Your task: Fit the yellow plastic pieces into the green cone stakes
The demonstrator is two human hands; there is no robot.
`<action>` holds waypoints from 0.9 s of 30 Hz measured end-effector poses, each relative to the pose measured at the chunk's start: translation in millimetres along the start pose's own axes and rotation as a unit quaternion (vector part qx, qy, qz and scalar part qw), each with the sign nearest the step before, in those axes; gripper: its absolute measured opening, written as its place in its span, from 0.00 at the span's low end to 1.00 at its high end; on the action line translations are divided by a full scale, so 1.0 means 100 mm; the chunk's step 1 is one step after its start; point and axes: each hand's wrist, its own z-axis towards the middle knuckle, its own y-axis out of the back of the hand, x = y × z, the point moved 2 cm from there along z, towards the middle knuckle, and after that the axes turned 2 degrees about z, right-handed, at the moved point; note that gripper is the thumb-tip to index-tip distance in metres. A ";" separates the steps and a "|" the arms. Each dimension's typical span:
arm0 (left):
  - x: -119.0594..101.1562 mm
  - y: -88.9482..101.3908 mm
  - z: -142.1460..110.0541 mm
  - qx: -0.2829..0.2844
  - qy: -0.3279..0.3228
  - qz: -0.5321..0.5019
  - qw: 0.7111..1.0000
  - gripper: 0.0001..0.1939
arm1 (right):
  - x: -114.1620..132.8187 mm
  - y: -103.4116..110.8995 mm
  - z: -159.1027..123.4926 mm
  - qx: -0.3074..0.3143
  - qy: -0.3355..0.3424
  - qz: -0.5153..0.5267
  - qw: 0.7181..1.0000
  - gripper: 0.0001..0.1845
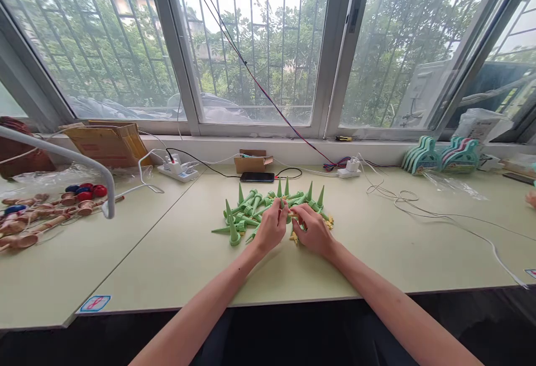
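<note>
My left hand (271, 225) is closed, with its fingertips pinching a green cone-shaped plastic spike, mostly covered by the fingers. Close beside it, my right hand (313, 231) is also closed, its thumb and forefinger at a small yellow piece that meets the green one; the fingers hide most of it. A loose pile of green plastic spikes (233, 233) spreads around and behind both hands, some upright on their round bases, others on their sides. Small yellow plastic pieces (293, 237) lie under and beside my right hand.
Behind the pile are a phone (257, 177) and a small open cardboard box (253, 161). Wooden toys with red and blue balls (86, 191) lie left, near a white curved bar (109, 187). Cables (402, 197) and teal hangers (422, 156) are at right, where another person's hand (531, 198) shows.
</note>
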 end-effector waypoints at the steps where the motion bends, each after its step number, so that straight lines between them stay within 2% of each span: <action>1: -0.01 0.00 0.00 -0.001 -0.003 0.005 1.000 0.08 | 0.00 0.00 0.00 0.001 0.002 -0.001 1.000 0.14; 19: 0.00 0.01 -0.01 -0.014 -0.022 0.042 0.999 0.03 | -0.06 -0.04 -0.01 0.018 0.005 -0.013 1.000 0.20; 27: -0.03 0.02 0.01 -0.024 -0.012 0.035 0.999 0.03 | -0.06 -0.04 -0.01 0.010 0.005 -0.011 1.000 0.17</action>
